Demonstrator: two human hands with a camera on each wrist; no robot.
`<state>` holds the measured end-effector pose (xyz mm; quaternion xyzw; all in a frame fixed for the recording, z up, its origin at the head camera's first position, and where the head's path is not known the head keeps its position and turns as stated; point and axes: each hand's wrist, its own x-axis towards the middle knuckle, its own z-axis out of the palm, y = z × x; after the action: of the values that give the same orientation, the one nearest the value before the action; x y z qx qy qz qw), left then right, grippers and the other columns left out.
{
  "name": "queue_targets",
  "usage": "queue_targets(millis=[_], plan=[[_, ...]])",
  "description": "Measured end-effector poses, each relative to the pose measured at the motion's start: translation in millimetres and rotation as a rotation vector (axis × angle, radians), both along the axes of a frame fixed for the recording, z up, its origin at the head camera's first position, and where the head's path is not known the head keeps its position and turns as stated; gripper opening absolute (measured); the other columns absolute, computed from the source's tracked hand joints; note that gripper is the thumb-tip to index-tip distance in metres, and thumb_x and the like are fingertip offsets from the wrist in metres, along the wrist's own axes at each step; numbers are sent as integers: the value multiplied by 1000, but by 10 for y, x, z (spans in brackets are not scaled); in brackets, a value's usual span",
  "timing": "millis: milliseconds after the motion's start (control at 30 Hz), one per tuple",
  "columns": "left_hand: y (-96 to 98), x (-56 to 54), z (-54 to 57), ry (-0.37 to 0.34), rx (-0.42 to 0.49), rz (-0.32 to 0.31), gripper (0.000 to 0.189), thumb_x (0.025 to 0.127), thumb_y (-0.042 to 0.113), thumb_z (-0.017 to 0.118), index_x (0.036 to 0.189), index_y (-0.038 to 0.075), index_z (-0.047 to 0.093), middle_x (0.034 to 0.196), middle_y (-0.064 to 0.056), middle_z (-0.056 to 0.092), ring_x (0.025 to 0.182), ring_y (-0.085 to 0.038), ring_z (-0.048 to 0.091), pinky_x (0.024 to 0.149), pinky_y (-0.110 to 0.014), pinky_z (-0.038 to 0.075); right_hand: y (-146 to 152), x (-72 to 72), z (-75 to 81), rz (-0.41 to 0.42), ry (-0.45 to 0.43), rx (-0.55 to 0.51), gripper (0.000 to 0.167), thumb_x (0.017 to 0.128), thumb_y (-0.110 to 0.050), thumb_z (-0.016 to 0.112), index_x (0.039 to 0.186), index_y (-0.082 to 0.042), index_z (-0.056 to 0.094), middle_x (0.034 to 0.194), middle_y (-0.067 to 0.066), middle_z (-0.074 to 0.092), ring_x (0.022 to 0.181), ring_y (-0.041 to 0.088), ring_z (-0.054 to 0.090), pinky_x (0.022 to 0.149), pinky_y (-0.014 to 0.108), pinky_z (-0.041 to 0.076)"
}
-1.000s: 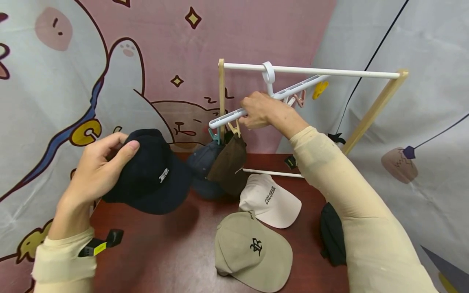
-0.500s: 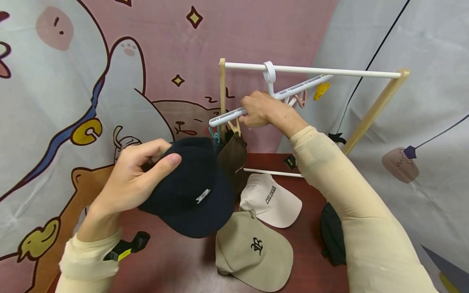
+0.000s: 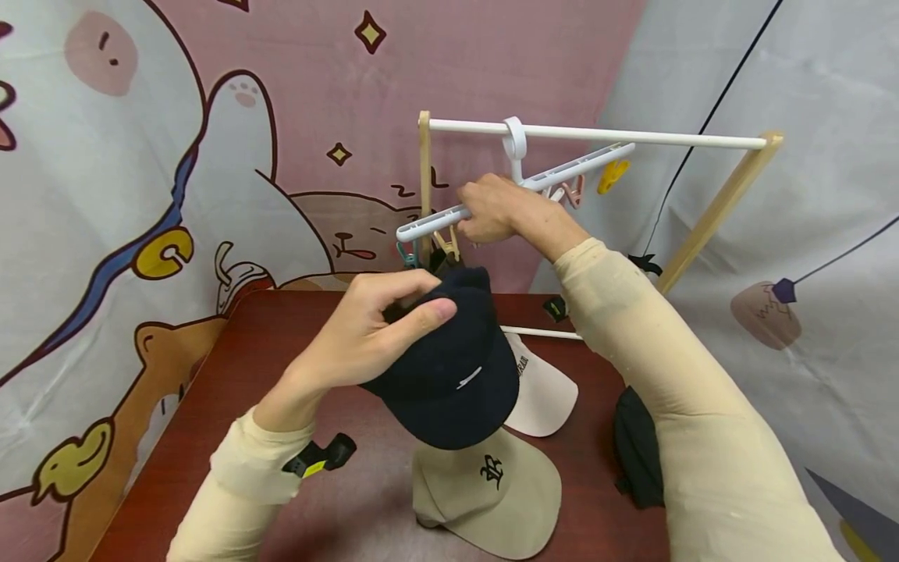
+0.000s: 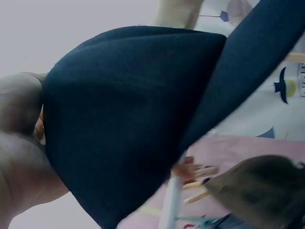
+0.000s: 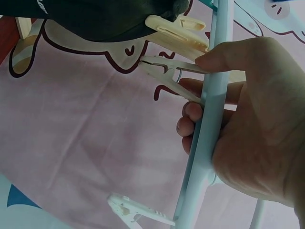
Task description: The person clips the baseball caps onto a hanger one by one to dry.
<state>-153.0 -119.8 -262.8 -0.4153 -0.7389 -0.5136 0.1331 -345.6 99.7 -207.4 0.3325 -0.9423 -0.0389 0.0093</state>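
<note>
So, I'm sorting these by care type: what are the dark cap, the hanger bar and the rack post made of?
Dark cap: soft matte, fuzzy-looking fabric.
Hanger bar: smooth white plastic, apparently, faintly glossy.
Rack post: pale unpainted wood, likely.

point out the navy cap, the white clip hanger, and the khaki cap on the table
navy cap [image 3: 449,382], head view, on the crown below the left hand's thumb
white clip hanger [image 3: 428,225], head view, on its bar left of the right hand
khaki cap [image 3: 492,492], head view, on the crown near the black logo
</note>
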Motion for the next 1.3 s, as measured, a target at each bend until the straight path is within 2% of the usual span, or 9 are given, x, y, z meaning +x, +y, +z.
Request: queue_targets(millis=[100,200,400,633,833,1033,1100,1233,1300], plan=[[154,-93,-77,-6,3,4,9,110,11,72,104,12,79,73,4,50,64,-11,45,61,-28,38,-10,13,26,-9,-22,6,25,98,-26,62,107,-3,68,98,14,67,95,35,64,93,52,57],[288,-180,-162,-21,0,41,10,111,13,71,106,12,79,75,2,52,66,-13,47,64,-28,39,-25,17,39,-16,-34,8,26,98,-25,61,108,-3,68,100,14,68,96,34,64,93,51,56],[489,-352,-304,-36,5,163,13,112,18,70,114,10,80,87,-3,63,75,-16,53,71,-30,43,-54,12,48,-26,-60,-7,25,99,-26,61,108,-3,67,99,11,66,96,32,63,91,48,56],[667,-550,-449,-77,-3,291,21,114,26,69,115,8,79,96,-7,70,85,-19,60,78,-30,47,-78,10,85,-49,-102,-21,27,100,-29,62,108,-4,66,92,6,55,90,29,56,83,42,47],[760,-737,-625,-88,-21,362,28,114,32,68,115,6,79,104,-11,77,88,-24,69,78,-36,54,-83,12,95,-47,-103,-16,31,101,-31,62,113,-3,68,97,8,60,95,31,59,89,45,51],[820,-1129,-971,-127,-17,456,32,114,44,65,111,14,78,100,-2,74,83,-15,64,75,-32,50,-80,11,92,-44,-100,-15,28,100,-29,60,110,-3,66,96,8,59,96,31,59,90,46,52],[843,-1179,-1002,-148,-19,479,33,114,43,65,108,14,78,98,-2,74,83,-17,64,75,-33,50,-78,14,95,-47,-96,-15,26,100,-28,60,108,-3,66,96,8,59,96,31,59,90,46,52],[890,-1263,-1032,-162,-21,508,36,112,45,66,112,13,82,106,-3,81,87,-18,71,76,-35,55,-75,18,99,-51,-95,-17,24,98,-26,60,107,-4,65,96,8,59,96,31,59,90,46,52],[907,-1326,-1079,-168,-25,515,37,111,47,67,115,14,84,101,-2,82,84,-16,71,73,-34,54,-73,20,102,-54,-96,-17,24,99,-26,60,107,-4,65,96,8,58,96,31,59,90,45,52]])
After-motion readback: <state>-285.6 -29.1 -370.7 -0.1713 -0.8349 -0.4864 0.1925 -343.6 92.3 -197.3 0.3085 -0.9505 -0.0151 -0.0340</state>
